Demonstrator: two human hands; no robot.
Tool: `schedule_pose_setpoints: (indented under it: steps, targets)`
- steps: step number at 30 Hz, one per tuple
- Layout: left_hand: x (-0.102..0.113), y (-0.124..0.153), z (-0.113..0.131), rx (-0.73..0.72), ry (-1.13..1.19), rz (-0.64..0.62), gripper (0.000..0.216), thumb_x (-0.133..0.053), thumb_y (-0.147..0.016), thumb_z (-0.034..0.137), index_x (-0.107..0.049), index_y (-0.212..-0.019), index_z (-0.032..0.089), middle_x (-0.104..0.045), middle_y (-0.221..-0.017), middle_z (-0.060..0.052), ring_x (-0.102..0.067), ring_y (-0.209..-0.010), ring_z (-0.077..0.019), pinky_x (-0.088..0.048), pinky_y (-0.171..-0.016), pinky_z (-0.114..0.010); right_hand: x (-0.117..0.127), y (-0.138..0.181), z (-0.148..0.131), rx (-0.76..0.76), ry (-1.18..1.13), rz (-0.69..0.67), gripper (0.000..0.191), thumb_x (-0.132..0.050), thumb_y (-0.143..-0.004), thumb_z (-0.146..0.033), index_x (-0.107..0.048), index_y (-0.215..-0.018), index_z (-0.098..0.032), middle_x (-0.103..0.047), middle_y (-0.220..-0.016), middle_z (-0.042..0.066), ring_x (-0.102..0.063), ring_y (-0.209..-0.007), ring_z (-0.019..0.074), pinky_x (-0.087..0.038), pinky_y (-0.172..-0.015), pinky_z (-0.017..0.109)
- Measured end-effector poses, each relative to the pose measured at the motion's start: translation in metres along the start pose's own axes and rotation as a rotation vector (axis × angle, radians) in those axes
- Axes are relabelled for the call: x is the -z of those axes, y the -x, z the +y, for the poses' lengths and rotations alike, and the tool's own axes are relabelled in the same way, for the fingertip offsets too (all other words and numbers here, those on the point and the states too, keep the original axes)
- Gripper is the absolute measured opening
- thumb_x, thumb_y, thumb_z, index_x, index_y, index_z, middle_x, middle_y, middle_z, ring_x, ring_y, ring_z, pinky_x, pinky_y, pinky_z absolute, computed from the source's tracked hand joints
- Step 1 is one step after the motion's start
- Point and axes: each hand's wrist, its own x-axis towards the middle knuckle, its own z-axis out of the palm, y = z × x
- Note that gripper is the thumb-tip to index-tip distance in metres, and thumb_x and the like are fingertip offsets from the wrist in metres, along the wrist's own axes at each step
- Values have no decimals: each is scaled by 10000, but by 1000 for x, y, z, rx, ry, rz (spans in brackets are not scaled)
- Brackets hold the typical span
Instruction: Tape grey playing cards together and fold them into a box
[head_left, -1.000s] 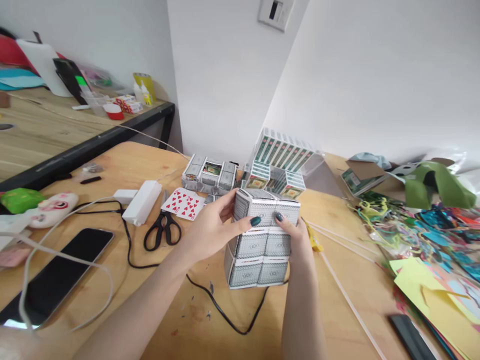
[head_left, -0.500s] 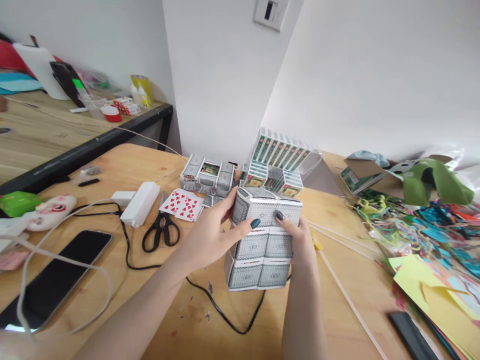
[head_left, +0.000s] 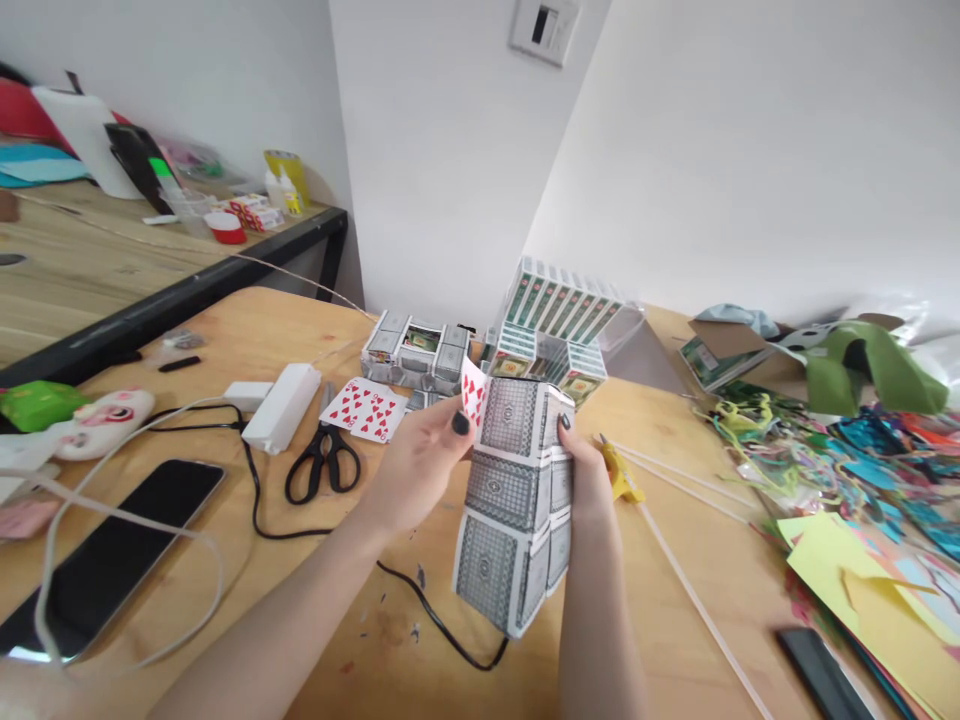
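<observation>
A tall block built from folded playing cards (head_left: 501,498), grey patterned backs outward, hangs over the table, tilted. My right hand (head_left: 588,478) is closed around its right side, thumb near the top edge. At its upper left, my left hand (head_left: 421,455) pinches a playing card (head_left: 472,390) showing red hearts; whether this card is joined to the block I cannot tell. Behind stands a lower piece of folded cards (head_left: 420,350). Left of my hands a heart card (head_left: 365,408) lies face up beside black-handled scissors (head_left: 322,465).
Stacked green-and-white card boxes (head_left: 562,300) stand at the back. A yellow glue gun (head_left: 621,475) lies just right of my right hand. Phone (head_left: 120,550), white adapter (head_left: 283,408) and cables occupy the left. Coloured scraps (head_left: 847,470) and yellow paper (head_left: 847,560) cover the right.
The card block has turned, so a side edge now faces me. My left thumb has left its front, and that hand now pinches a heart card at the upper left.
</observation>
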Motion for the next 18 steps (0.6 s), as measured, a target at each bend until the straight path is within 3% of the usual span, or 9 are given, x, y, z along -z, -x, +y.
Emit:
schedule_pose_setpoints:
  steps: [3, 5, 9, 13, 15, 18]
  targets:
    - [2, -2, 4, 78, 183, -26, 694, -474, -687, 720, -654, -1047, 154, -688, -920, -122, -610, -923, -260, -505, -682, -320, 5, -6, 9, -149, -142, -22, 203, -654, -640, -411, -681, -755, -246, -710, -750, 5, -666, -796, 256, -548, -731, 411]
    - [1, -4, 7, 132, 263, 36, 657, -521, -684, 686, -667, -1014, 137, -691, -906, -126, -626, -868, -255, -507, -624, -310, 6, -9, 13, -178, -167, -32, 199, -660, -632, -409, -677, -743, -245, -708, -728, 5, -665, -793, 254, -545, -734, 404]
    - [-3, -8, 4, 201, 304, 237, 351, -723, -663, 375, -691, -906, 124, -699, -777, -71, -632, -671, -153, -481, -551, -223, 5, -11, 18, -185, -146, -66, 236, -656, -631, -406, -674, -801, -245, -709, -750, 2, -659, -844, 251, -539, -742, 394]
    - [-1, -11, -3, 296, 409, 332, 267, -761, -624, 213, -673, -868, 150, -683, -705, -14, -596, -563, -90, -460, -499, -179, 5, -11, 20, -193, -160, -72, 192, -683, -586, -375, -677, -734, -252, -710, -760, -4, -659, -836, 258, -544, -725, 395]
    - [2, -12, -4, 348, 458, 297, 211, -758, -629, 202, -656, -805, 149, -678, -699, -9, -588, -550, -79, -452, -483, -166, 7, -11, 21, -199, -173, -77, 139, -683, -594, -366, -672, -684, -261, -707, -739, -8, -661, -818, 255, -545, -718, 392]
    - [3, -14, -5, 426, 454, 136, 182, -736, -665, 258, -645, -751, 127, -680, -716, -35, -572, -528, -69, -446, -479, -161, 9, -13, 23, -142, -124, -55, 156, -675, -613, -389, -676, -681, -249, -702, -700, 10, -660, -805, 262, -542, -713, 399]
